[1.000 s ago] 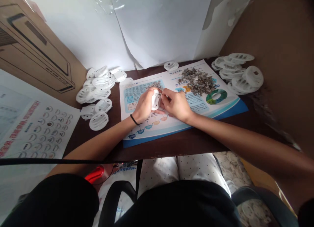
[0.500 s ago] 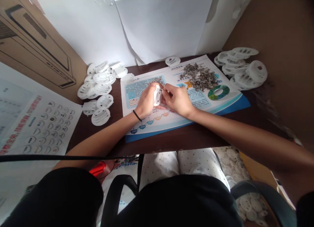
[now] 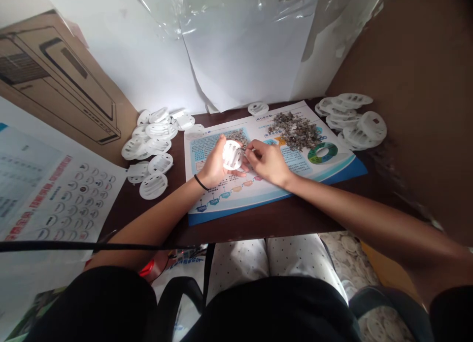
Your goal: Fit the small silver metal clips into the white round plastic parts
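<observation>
Between thumb and fingers, my left hand grips a round white plastic disc with slots, its slotted face turned up toward me. The fingers of my right hand are pinched together at the disc's right edge; whatever sits in the pinch is too small to make out. Both hands are above a printed leaflet. Beyond my right hand lies a heap of small metal pieces. A smaller scatter of tiny parts lies just behind the held disc.
Piles of similar white discs stand at the left and at the right, with a single disc at the back. Cardboard walls the right side, and a printed box the left. A black cable crosses low at left.
My left hand has turned the disc so that its slotted face shows more fully. My right hand stays pinched by its edge. The camera view has shifted slightly.
</observation>
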The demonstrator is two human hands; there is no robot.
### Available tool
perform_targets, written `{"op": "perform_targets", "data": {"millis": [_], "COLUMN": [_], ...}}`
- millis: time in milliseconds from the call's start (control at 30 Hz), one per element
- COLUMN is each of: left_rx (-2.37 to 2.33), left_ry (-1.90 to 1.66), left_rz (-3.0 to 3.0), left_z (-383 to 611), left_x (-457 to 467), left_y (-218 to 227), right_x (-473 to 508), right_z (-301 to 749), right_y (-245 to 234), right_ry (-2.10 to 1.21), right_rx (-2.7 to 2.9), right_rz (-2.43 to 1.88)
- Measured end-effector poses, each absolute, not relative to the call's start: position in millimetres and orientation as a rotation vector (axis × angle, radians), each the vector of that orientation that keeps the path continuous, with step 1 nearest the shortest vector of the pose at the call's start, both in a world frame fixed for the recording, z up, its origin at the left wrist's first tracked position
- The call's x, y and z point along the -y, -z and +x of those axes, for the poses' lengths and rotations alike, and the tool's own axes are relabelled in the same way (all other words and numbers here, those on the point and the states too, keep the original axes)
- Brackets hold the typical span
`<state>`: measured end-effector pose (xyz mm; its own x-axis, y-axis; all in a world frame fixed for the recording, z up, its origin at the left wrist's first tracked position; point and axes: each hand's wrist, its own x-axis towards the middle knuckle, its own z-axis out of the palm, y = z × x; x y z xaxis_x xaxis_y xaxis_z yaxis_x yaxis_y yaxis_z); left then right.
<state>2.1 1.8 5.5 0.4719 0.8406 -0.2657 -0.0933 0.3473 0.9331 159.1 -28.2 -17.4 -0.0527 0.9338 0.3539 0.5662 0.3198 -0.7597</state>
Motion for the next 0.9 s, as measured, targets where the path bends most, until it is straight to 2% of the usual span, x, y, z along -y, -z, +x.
{"op": "perform_targets", "data": {"millis": [900], "left_rx": [-0.831], "left_ry": [-0.697], "left_rz": [1.255], "left_z": [2.5], "left_x": [-2.1], "left_y": [2.5], "right_x": [33.5], "right_z": [156.3], "right_y": [13.5], "right_ry": [-0.444], "right_rx": [1.768], "right_rz": [-1.370]}}
